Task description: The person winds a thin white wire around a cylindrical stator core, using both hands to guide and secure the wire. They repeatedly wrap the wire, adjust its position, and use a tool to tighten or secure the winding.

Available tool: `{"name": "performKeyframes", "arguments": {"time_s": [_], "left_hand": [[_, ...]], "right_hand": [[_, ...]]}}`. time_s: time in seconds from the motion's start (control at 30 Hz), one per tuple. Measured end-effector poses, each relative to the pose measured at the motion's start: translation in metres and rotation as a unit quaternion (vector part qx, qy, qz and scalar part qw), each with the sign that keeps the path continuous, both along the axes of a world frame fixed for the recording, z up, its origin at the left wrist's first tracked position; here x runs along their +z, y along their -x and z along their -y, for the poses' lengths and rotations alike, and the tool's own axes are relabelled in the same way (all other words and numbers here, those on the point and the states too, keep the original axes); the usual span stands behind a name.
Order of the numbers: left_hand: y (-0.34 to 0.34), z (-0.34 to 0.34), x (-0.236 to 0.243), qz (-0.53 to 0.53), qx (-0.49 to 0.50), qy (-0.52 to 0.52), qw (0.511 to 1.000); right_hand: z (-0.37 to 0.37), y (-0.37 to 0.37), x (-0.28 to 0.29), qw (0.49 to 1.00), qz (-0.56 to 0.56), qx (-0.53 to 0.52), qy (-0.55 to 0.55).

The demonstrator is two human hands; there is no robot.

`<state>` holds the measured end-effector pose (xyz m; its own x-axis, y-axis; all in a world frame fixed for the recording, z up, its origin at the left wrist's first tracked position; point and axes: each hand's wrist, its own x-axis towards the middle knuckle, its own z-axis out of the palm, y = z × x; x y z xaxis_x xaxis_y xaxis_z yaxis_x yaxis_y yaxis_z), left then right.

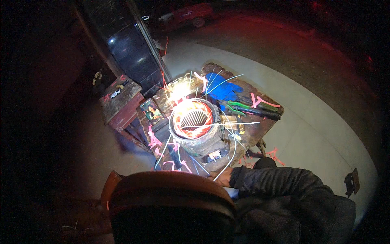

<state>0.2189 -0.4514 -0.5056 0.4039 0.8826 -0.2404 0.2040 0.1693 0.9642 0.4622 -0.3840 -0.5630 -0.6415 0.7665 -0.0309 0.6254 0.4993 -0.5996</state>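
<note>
- A motor stator, a grey metal ring packed with orange-red copper windings around a slotted core, sits upright at the middle of a worn wooden counter under a harsh pool of light, in darkness all around.
- The person's right hand shows only as a sliver at the near edge of the counter, just below the stator, emerging from a dark padded sleeve; it seems to touch a white wire that trails down from the windings, though whether the grip is closed on that wire cannot be told from this view.
- The left hand is out of sight; a dark rounded shape fills the lower middle of the frame and hides whatever lies beneath it.
- A blue cloth lies at the far side of the counter, just behind the stator.
- Green-handled pliers and a dark bar-shaped tool rest beside the cloth, to the right of the stator.
- Pink strips of insulation paper and loose white strands litter the counter around the stator's base.
- A small reddish side table stands to the left, close against the counter.
</note>
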Motion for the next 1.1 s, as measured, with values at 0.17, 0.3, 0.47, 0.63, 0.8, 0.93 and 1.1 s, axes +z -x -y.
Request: {"name": "performKeyframes", "arguments": {"time_s": [0.17,0.3,0.47,0.63,0.8,0.93,1.1], "left_hand": [[0.006,-0.013,0.008,-0.011,0.015,0.040,0.999],[0.009,-0.033,0.015,0.087,0.029,0.089,0.992],[0.017,-0.062,0.016,0.074,0.025,0.137,0.987],[0.029,-0.085,0.009,0.147,0.013,0.162,0.976],[0.042,-0.110,0.004,0.209,-0.027,0.072,0.975],[0.047,-0.124,0.009,0.215,-0.026,0.064,0.974],[0.042,-0.120,0.022,0.091,-0.054,0.103,0.989]], "right_hand": [[0.032,-0.026,0.000,0.991,-0.001,0.044,-0.129],[0.062,-0.040,-0.022,0.981,-0.142,-0.110,0.076],[0.069,-0.055,-0.032,0.726,-0.354,-0.180,0.562],[0.073,-0.071,-0.004,0.741,-0.294,-0.057,0.601],[0.080,-0.086,0.029,0.779,-0.289,-0.033,0.555],[0.079,-0.078,0.046,0.824,-0.255,-0.028,0.505],[0.075,-0.059,0.055,0.918,-0.193,0.001,0.348]]}}
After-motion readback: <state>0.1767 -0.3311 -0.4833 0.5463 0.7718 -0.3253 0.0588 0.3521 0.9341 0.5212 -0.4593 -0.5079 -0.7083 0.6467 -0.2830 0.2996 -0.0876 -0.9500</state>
